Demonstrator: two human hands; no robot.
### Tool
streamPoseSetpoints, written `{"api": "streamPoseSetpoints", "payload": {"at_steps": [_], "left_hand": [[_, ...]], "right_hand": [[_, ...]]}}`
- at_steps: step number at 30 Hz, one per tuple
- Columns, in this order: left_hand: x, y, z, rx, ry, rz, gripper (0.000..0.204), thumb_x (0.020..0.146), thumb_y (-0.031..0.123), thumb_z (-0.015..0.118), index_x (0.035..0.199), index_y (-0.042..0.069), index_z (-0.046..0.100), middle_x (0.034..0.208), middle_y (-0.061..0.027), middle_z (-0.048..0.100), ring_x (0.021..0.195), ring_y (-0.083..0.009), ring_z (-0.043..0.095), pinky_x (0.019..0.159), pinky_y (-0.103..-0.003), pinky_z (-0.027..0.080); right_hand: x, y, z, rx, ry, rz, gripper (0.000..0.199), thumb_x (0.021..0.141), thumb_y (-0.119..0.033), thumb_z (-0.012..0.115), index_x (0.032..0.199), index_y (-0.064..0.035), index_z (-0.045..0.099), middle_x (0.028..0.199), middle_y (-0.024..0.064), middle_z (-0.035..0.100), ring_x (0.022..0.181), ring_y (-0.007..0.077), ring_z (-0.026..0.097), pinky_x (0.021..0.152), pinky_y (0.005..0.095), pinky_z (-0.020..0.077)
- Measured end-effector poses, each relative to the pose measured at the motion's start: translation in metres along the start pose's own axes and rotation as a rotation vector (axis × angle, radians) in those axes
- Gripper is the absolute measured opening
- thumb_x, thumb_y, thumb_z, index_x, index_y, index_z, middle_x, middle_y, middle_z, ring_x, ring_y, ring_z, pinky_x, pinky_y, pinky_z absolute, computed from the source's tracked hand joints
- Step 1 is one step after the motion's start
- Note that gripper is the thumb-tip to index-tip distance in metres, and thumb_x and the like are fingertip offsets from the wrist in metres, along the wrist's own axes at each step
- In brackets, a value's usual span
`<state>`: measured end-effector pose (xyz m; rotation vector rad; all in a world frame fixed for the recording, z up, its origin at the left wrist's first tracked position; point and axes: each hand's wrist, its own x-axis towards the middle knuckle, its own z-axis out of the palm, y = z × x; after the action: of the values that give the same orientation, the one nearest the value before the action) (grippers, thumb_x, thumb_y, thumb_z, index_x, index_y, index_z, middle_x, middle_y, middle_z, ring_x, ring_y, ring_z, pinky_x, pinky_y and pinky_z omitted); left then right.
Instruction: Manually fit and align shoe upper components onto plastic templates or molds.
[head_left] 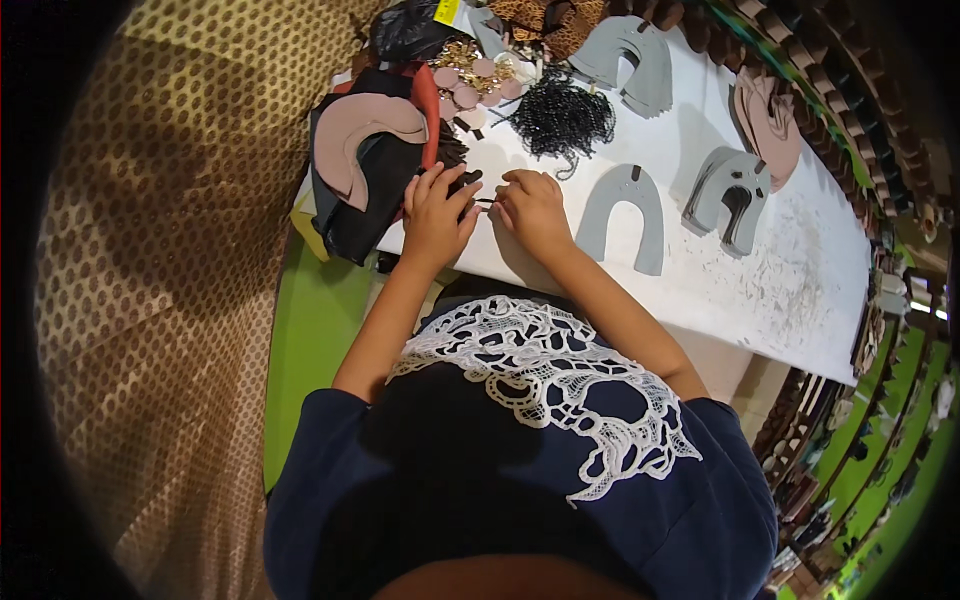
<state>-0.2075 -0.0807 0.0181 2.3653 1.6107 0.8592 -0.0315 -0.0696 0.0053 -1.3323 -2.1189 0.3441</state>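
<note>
Left hand [437, 215], right hand [535, 210] narrow, pinching a dark strip [486, 201] (possibly cord; too small to tell). Loose grip could drop it.

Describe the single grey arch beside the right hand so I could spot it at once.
On the white tabletop, find the person's right hand. Just right of it lies a flat grey horseshoe-shaped piece, its curve facing away from the person and bearing one small dark mark. Unlike the grey stack above and the one farther right, it appears to be a single layer.
</note>
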Motion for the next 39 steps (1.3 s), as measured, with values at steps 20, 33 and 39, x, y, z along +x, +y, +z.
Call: {"api": "streamPoseSetpoints", "payload": {"at_steps": [20,33,39], "left_hand": [[0.055,0.100,0.087,-0.633,-0.309,0.120,0.013,0.081,0.021,0.062,0.088,0.012,0.068,0.123,-0.0073,0.054,0.122,-0.0376,0.037,0.103,-0.047,0.026],[0.043,0.139,0.114,-0.588,-0.460,0.017,0.019,0.081,0.024,0.063,0.096,0.014,0.067,0.126,-0.0068,0.052,0.125,-0.0372,0.034,0.106,-0.046,0.024],[0.042,0.155,0.114,-0.537,-0.251,-0.062,0.019,0.077,0.026,0.068,0.093,0.016,0.068,0.126,-0.0066,0.051,0.123,-0.0363,0.037,0.103,-0.046,0.029]], "right_hand": [[-0.070,0.075,-0.112,1.015,0.082,0.552,0.016,0.087,-0.011,0.059,0.100,-0.0039,0.066,0.118,0.0094,0.051,0.108,0.0210,0.052,0.093,0.0327,0.0421],[-0.088,0.120,-0.137,0.815,-0.194,0.418,0.014,0.080,-0.014,0.068,0.090,-0.0065,0.063,0.112,0.0079,0.052,0.107,0.0198,0.049,0.094,0.0318,0.0384],[-0.083,0.127,-0.145,0.719,-0.155,0.469,0.014,0.078,-0.014,0.070,0.086,-0.0052,0.063,0.105,0.0079,0.055,0.102,0.0196,0.051,0.089,0.0319,0.0404]]}}
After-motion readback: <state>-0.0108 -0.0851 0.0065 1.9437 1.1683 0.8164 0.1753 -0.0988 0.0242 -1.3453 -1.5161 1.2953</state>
